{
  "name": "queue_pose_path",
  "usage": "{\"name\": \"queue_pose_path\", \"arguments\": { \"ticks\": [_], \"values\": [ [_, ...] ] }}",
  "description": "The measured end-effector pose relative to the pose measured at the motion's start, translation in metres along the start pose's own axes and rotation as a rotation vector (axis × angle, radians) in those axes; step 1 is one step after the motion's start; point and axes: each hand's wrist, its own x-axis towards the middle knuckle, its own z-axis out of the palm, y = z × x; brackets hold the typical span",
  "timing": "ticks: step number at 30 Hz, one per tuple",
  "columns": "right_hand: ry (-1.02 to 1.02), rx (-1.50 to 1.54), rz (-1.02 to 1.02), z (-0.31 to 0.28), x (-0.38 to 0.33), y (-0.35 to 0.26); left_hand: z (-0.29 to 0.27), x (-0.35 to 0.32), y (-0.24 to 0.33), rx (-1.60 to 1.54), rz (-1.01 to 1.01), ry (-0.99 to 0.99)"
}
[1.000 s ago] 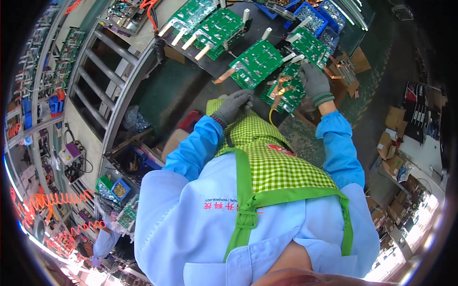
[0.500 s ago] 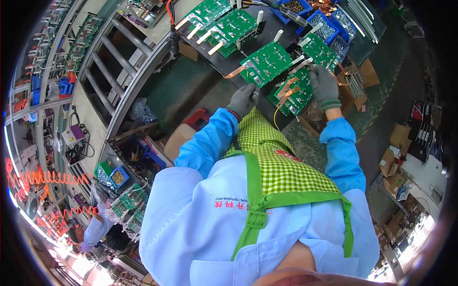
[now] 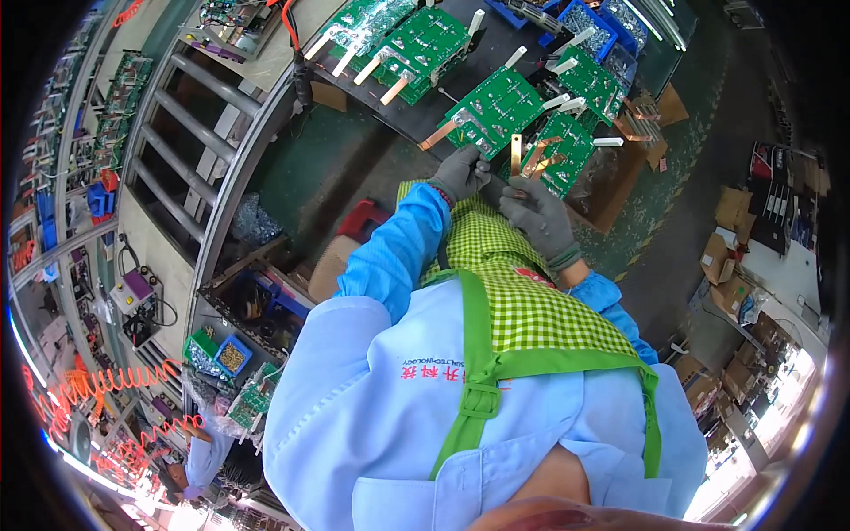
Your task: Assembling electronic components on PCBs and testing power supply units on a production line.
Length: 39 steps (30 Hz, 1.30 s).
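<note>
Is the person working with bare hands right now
No, both the left hand and right hand wear grey gloves.

We saw matt grey knit gloves on the left hand and right hand. Just above them, the green circuit boards looked glossy, with shiny copper strips. Below them, our checked apron was woven cloth, beside smooth blue sleeves.
</note>
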Motion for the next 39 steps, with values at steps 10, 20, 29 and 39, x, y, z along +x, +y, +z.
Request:
{"name": "queue_pose_path", "arguments": {
  "ticks": [10,20,29,39],
  "values": [
    [0.026,-0.11,0.306,0.029,0.014,-0.001,0.023,-0.036,0.008,0.056,0.008,-0.033],
    [-0.122,-0.126,0.402,0.046,0.031,-0.007,0.052,-0.042,0.012,0.755,0.139,0.139],
    [0.039,-0.546,-0.073,-0.067,0.053,-0.111,0.068,-0.053,0.037,1.195,0.07,0.13],
    [0.239,-0.917,-0.023,-0.326,0.23,-0.085,0.075,-0.053,0.036,1.112,-0.016,0.243]
  ]
}}
